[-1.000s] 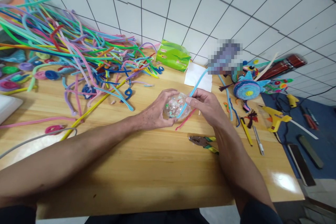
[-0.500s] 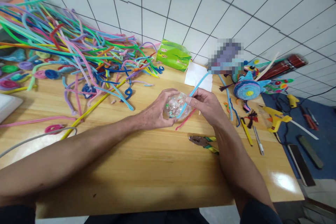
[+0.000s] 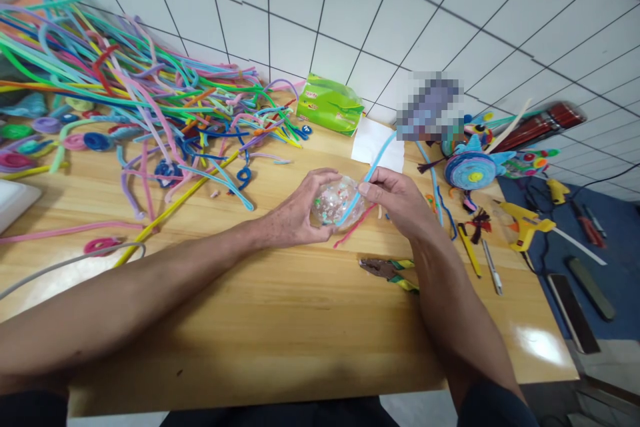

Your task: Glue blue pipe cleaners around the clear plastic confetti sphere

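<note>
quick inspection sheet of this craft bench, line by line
surface: wooden table, bare near the front edge.
job's things: clear ball with coloured flecks held between both hands; light blue pipe cleaner laid across it.
clutter: pipe cleaner pile far left, green packet, white paper, pliers, blue coiled figure, yellow glue gun.
grips: left hand cups the ball; right hand pinches the light blue pipe cleaner against it.
cables: grey cord at the left edge.
surroundings: white tiled wall behind; blue floor with tools to the right.
</note>
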The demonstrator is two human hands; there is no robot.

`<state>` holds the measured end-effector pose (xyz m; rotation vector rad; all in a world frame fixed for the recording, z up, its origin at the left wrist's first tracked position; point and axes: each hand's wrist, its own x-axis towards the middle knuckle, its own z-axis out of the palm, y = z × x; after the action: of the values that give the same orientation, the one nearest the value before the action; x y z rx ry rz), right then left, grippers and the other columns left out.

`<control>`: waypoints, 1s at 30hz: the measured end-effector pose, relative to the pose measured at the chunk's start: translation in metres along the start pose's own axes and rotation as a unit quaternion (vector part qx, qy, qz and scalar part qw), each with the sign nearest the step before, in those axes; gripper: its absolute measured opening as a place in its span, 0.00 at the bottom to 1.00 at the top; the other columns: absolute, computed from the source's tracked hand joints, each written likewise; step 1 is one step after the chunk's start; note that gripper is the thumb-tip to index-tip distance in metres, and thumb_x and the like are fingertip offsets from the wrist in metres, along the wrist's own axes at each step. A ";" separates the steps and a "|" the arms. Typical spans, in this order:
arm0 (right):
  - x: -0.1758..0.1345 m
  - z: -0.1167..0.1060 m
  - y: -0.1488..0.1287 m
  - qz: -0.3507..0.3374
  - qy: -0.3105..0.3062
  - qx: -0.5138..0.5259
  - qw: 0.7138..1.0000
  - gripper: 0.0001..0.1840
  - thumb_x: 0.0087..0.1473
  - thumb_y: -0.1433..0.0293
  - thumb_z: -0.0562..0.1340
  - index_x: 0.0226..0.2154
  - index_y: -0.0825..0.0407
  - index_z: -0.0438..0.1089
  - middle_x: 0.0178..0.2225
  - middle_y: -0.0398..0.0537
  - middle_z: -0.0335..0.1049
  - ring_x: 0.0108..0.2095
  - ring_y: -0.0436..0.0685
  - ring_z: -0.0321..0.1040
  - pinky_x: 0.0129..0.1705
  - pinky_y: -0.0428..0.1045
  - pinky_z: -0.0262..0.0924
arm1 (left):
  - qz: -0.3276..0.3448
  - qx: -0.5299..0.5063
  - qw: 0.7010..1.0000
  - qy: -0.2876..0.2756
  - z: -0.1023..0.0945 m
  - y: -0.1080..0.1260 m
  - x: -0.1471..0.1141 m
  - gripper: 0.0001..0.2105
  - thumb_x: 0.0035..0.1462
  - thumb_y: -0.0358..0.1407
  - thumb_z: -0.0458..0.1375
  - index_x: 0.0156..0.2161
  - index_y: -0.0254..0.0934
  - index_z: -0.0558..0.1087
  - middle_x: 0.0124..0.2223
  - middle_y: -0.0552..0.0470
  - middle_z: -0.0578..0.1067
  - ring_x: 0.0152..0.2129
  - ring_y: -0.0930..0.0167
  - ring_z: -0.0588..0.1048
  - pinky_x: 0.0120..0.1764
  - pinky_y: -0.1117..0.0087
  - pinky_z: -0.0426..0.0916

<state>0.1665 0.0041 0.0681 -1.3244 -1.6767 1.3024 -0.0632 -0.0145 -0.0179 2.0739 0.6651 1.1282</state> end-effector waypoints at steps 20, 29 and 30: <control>0.003 0.004 0.004 -0.016 0.011 -0.025 1.000 0.26 0.49 0.47 0.75 0.25 0.49 0.68 0.24 0.39 0.63 0.27 0.51 0.57 0.31 0.49 0.50 | -0.020 -0.011 1.000 -0.011 -0.001 0.003 0.000 0.44 0.54 0.39 0.70 0.70 0.43 0.53 0.70 0.34 0.60 0.71 0.49 0.60 0.71 0.41 0.61; 0.003 0.004 0.002 -0.022 0.010 -0.025 0.999 0.27 0.49 0.47 0.74 0.25 0.50 0.67 0.23 0.38 0.61 0.26 0.50 0.53 0.30 0.48 0.47 | -0.011 -0.004 1.000 -0.012 0.000 0.001 0.000 0.44 0.53 0.33 0.68 0.71 0.43 0.52 0.70 0.35 0.59 0.72 0.50 0.60 0.72 0.43 0.60; 0.003 0.004 0.002 -0.022 0.010 -0.027 0.999 0.27 0.49 0.47 0.74 0.25 0.50 0.67 0.23 0.38 0.60 0.26 0.50 0.53 0.30 0.48 0.47 | -0.010 -0.003 1.000 -0.011 0.000 0.001 0.000 0.44 0.53 0.33 0.68 0.71 0.43 0.52 0.69 0.35 0.59 0.71 0.50 0.60 0.72 0.43 0.60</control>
<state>0.1625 0.0057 0.0644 -1.3193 -1.7282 1.2234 -0.0630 -0.0151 -0.0171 2.0671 0.6683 1.0938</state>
